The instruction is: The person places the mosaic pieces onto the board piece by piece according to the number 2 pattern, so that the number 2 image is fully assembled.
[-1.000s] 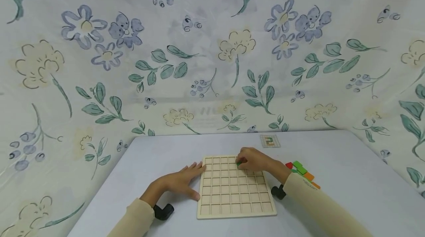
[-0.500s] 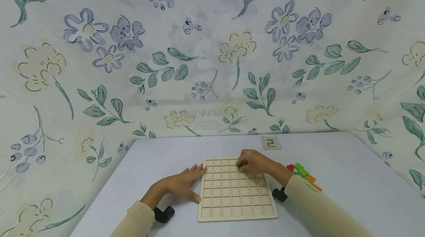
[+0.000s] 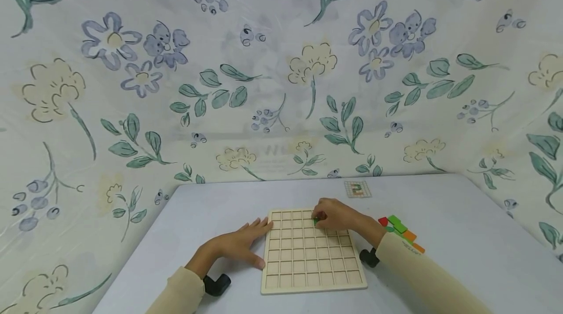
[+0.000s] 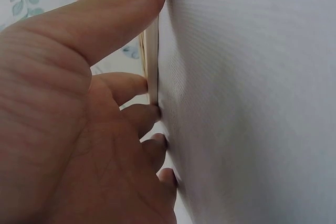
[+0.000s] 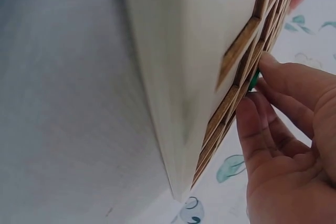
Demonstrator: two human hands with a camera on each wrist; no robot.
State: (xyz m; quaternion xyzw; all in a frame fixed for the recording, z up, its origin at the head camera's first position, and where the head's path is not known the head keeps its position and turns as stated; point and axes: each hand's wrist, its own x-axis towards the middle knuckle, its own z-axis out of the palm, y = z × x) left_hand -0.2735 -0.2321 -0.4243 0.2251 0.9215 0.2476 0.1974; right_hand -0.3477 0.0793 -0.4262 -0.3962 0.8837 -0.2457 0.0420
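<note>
A square wooden grid board (image 3: 299,254) with shallow square cells lies on the table. My left hand (image 3: 239,243) rests at its left edge, fingers spread and straight, thumb and fingertips right at the rim. In the left wrist view those fingers (image 4: 142,119) meet the board's side (image 4: 151,61). Over the upper part of the grid, my right hand (image 3: 336,214) pinches a small green piece (image 3: 315,221), mostly hidden by the fingers. The right wrist view shows the green piece (image 5: 254,80) between thumb and fingers, down at the cells.
Right of the board lie several loose flat pieces, among them a red piece (image 3: 383,221), a light green piece (image 3: 394,220) and an orange piece (image 3: 409,235). Behind them is a small card (image 3: 357,189) with a printed grid pattern. A floral cloth (image 3: 281,108) rises behind the table.
Both hands stay nearly where they were, the right still pinching the green piece at the same spot on the board. The head view shifts slightly.
</note>
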